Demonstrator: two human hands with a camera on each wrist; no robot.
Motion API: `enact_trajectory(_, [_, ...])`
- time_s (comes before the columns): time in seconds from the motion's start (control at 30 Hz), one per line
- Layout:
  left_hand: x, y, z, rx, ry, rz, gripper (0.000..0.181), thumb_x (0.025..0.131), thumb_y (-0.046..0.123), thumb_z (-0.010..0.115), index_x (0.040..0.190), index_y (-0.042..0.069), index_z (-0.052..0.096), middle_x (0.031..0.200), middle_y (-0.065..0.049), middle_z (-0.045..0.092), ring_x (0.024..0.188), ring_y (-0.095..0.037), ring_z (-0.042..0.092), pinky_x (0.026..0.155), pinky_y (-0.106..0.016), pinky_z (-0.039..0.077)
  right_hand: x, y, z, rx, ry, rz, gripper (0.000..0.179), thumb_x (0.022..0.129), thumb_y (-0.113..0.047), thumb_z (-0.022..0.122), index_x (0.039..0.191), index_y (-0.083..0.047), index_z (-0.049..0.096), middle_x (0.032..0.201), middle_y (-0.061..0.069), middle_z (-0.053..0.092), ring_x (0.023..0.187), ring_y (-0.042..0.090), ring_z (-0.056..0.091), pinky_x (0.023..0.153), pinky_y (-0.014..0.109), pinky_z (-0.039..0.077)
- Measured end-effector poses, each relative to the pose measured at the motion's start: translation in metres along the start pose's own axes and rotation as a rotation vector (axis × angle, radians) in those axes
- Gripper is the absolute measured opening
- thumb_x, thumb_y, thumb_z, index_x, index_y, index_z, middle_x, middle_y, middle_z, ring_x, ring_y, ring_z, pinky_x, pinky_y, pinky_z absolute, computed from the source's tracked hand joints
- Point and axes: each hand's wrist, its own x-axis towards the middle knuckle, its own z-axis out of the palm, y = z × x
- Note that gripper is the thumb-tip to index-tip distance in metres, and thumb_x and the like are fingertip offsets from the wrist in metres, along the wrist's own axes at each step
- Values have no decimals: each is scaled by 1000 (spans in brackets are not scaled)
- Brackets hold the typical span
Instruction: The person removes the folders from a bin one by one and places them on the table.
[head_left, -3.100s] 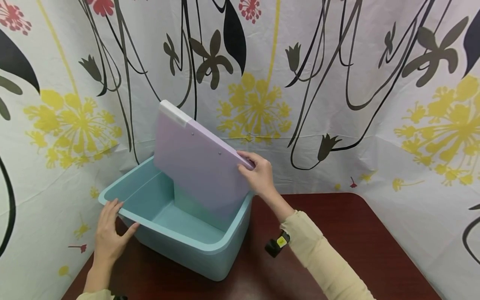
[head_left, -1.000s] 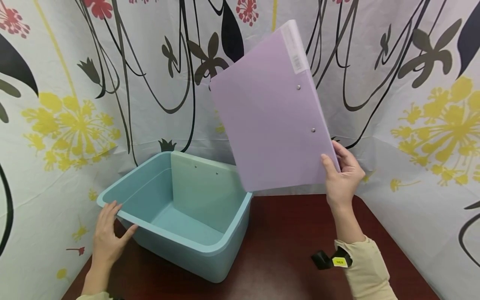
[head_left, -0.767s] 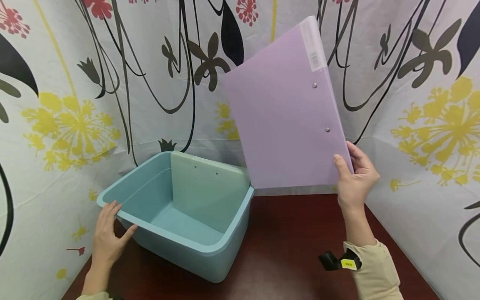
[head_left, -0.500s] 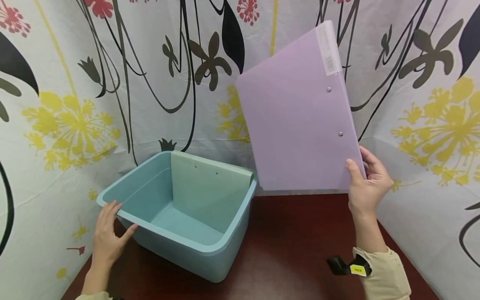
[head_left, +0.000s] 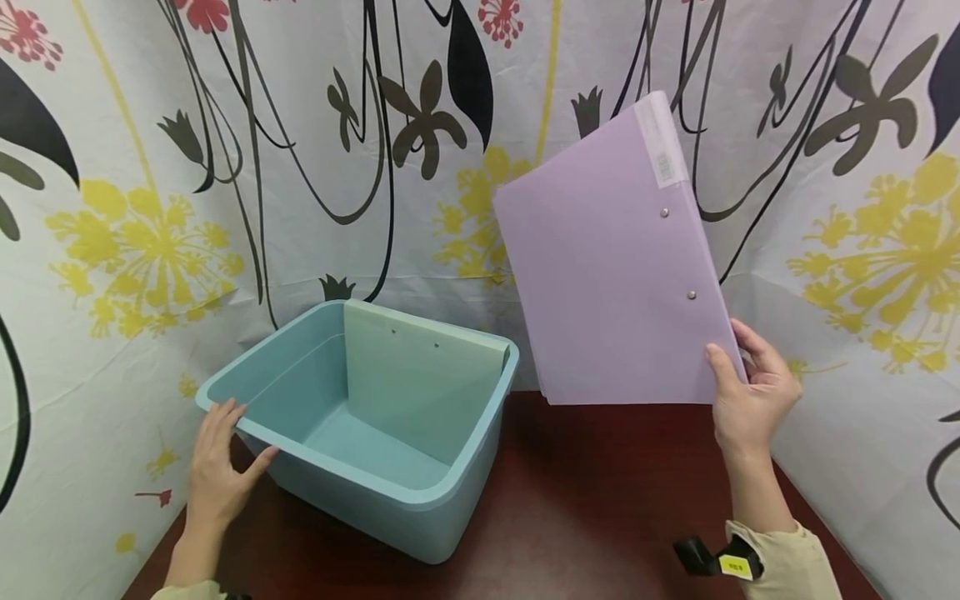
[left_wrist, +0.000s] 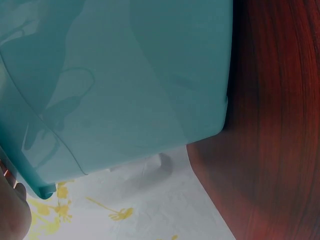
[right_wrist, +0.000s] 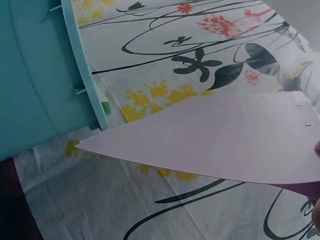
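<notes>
Out of the blue tub (head_left: 360, 500) since three seconds ago, the purple folder (head_left: 607, 275) now stands tilted in the air to the tub's right, its white label (head_left: 660, 142) uppermost. Its lower right edge is pinched by the right hand (head_left: 753, 404) — thumb on the near face. Pale green folder (head_left: 420, 375) leans inside the tub, against the back wall. Left hand (head_left: 217, 475) rests loosely on the tub's rim — fingers extended, thumb spread. Beneath lies a dark red table (head_left: 600, 500); behind hangs flowered cloth (head_left: 300, 200).
</notes>
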Motion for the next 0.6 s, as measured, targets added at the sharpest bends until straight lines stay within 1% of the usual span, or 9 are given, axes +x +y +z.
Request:
enact_trajectory(0.03, [0,0,0,-1,1,2,79,73,50,66,127,-3,45,134,-25,38,134,-34,21,109,-49,12,-1,0,-2,6,-2,8,34,67,23,60,102,18,60,87,10,68,70,15,63,63,16,50])
enact_trajectory(0.13, [0,0,0,-7,3,7,80,73,51,66,128,-2,44,135,-25,38,134,-34,21,108,-49,12,-6,0,-7,-79,-26,-1,34,69,21,60,103,17,60,88,7,68,70,12,64,63,15,50])
enact_trajectory(0.27, [0,0,0,-10,6,7,80,73,52,66,128,-2,44,135,-24,38,134,-34,21,108,-50,12,-12,0,-13,-176,-48,21,33,71,19,61,103,14,61,90,4,69,72,9,65,62,14,50])
enact_trajectory(0.37, [0,1,0,-6,3,2,80,73,52,66,128,-2,44,135,-24,38,134,-34,21,108,-50,12,-16,1,-17,-206,-43,64,33,71,18,62,104,13,62,90,3,69,74,8,65,61,13,50])
enact_trajectory(0.6, [-1,1,0,-2,-6,-9,79,72,49,67,128,-2,44,136,-24,37,134,-33,21,108,-52,13,-26,6,-25,-282,-42,113,35,72,16,62,107,15,59,91,-1,69,75,6,65,59,12,49])
